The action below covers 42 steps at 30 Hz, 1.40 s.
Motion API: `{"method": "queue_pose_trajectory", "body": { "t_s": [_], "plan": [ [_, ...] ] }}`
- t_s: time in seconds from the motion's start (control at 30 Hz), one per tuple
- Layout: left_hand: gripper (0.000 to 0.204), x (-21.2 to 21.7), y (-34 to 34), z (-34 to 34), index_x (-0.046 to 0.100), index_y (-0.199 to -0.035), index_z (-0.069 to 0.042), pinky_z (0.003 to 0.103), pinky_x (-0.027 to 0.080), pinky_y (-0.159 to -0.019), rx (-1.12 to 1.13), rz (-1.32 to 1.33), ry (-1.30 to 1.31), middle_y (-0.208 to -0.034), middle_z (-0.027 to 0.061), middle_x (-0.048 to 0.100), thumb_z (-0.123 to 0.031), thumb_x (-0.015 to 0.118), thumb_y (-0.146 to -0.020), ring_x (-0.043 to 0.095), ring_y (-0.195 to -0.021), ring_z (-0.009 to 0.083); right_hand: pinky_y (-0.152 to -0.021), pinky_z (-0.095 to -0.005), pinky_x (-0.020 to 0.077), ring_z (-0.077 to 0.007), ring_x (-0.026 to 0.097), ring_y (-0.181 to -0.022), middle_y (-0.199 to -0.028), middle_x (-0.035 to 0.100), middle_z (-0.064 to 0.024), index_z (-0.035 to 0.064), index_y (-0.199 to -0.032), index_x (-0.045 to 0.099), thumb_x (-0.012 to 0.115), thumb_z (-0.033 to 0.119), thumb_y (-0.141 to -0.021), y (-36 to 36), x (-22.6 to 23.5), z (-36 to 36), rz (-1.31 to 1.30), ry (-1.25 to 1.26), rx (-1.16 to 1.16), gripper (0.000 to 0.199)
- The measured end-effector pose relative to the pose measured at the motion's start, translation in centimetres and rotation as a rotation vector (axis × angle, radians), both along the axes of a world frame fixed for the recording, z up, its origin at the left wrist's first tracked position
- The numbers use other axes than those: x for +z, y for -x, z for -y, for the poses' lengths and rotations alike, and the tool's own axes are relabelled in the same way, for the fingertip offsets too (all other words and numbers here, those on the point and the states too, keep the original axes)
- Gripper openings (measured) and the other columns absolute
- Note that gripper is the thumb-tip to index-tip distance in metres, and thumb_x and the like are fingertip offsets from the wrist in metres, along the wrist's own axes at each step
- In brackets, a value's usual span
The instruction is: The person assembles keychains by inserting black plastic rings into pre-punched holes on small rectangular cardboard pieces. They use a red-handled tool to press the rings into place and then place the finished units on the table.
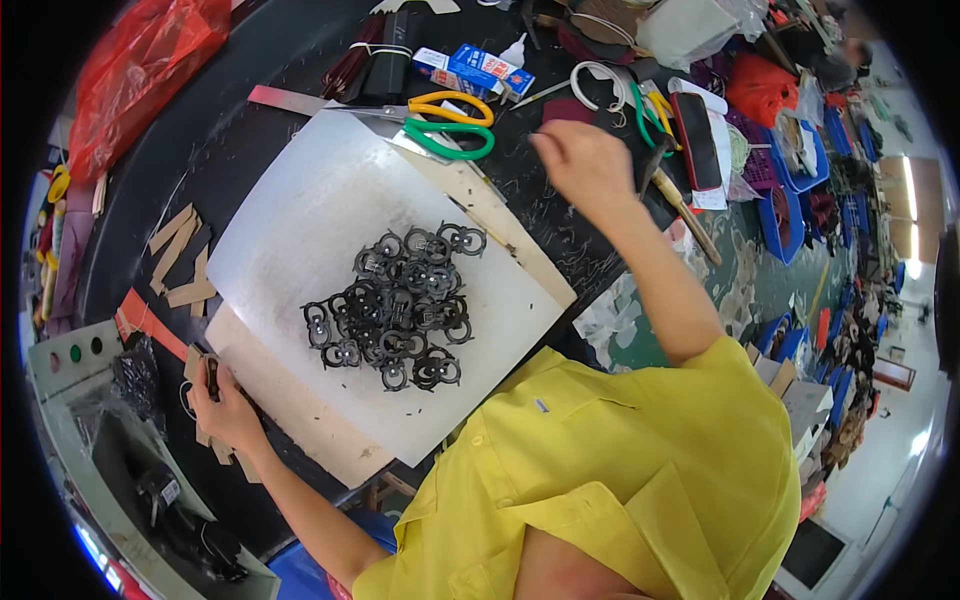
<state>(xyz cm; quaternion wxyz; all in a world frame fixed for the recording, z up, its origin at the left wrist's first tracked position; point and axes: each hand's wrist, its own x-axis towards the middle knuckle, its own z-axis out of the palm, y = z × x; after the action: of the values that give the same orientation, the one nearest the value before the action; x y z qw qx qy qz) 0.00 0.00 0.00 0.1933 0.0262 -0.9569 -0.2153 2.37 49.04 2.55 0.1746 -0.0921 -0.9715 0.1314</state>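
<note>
Near the left edge of the work surface, my left hand (228,412) is bent round a small dark piece beside several tan strips (221,449); what the piece is, I cannot make out. My right hand (588,168) is raised at the far right, fingers curled together and slightly blurred, close to a dark red piece (568,110). Whether anything sits in its fingertips is hidden. Between my hands lies a white sheet (290,190) on a pale board (270,385). A heap of small black ring-shaped pieces (400,310) rests on the sheet.
Scissors with yellow and green handles (450,140) lie beyond the sheet, near blue-and-white boxes (480,70). At right are a hammer (685,215), a phone (695,140) and more scissors (652,115). More tan strips (178,250) lie left; a red bag (150,75) is at far left.
</note>
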Motion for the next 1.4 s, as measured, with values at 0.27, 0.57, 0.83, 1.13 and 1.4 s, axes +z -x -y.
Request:
{"method": "queue_pose_trajectory", "body": {
  "t_s": [0.27, 0.57, 0.83, 1.13, 1.4],
  "plan": [
    [0.026, 6.3, -3.6, -17.7, 0.062, -0.102, -0.002, 0.023, 0.047, -0.073, -0.459, 0.263, -0.723, -0.089, 0.0064, 0.066, 0.002, 0.067, -0.077, 0.06, -0.077, 0.0107, -0.069, -0.0364, 0.0475, -0.0303, 0.06, -0.078, -0.085, 0.06, -0.0171, 0.0017, -0.099, 0.063, 0.064, 0.009, -0.076, -6.3, -2.8, -6.6, 0.152, 0.012, -0.176, 0.024],
    [0.035, 5.5, -6.6, -27.9, 0.057, -0.088, -0.001, 0.022, 0.048, -0.061, -0.776, 0.244, -0.781, -0.081, 0.007, 0.065, -0.016, 0.081, -0.067, 0.062, -0.068, 0.0115, -0.048, -0.0154, 0.0314, 0.0021, 0.043, -0.056, -0.073, 0.057, 0.0046, 0.004, -0.099, 0.061, 0.065, 0.01, -0.083, -7.2, 3.8, 2.4, 0.5, 1.438, 0.26, 0.018],
    [0.058, 4.6, -5.1, -19.6, 0.054, -0.119, -0.009, 0.05, 0.035, -0.096, -0.626, -0.131, -0.085, -0.126, 0.0136, 0.05, -0.039, 0.071, -0.072, 0.044, -0.119, 0.0352, -0.063, -0.0223, 0.0401, -0.0088, 0.052, -0.073, -0.079, 0.06, -0.003, 0.0016, -0.106, 0.061, 0.051, 0.02, -0.094, -4.7, -2.7, -5.6, 0.149, 0.271, 0.256, 0.024],
    [0.102, 0.1, -10.0, 5.3, 0.024, -0.142, -0.015, 0.056, 0.023, -0.102, 0.467, 0.141, 0.138, -0.139, 0.0327, 0.023, -0.057, 0.073, -0.062, 0.024, -0.129, 0.0497, -0.063, -0.0278, 0.046, -0.0175, 0.061, -0.073, -0.079, 0.06, -0.0095, 0.0011, -0.1, 0.063, 0.063, 0.01, -0.082, 0.6, 5.2, 9.1, 0.15, 0.335, 0.618, 0.019],
    [0.075, -1.5, -6.7, 8.6, 0.045, -0.133, -0.022, 0.055, 0.02, -0.103, 0.193, 0.168, -0.03, -0.133, 0.0227, 0.038, -0.046, 0.071, -0.067, 0.032, -0.127, 0.0376, -0.079, -0.0405, 0.0468, -0.0311, 0.059, -0.093, -0.098, 0.063, -0.0129, 0.0038, -0.101, 0.062, 0.062, 0.017, -0.08, 12.4, 0.4, 37.9, 0.273, 0.157, 1.194, 0.025]
  ]
}}
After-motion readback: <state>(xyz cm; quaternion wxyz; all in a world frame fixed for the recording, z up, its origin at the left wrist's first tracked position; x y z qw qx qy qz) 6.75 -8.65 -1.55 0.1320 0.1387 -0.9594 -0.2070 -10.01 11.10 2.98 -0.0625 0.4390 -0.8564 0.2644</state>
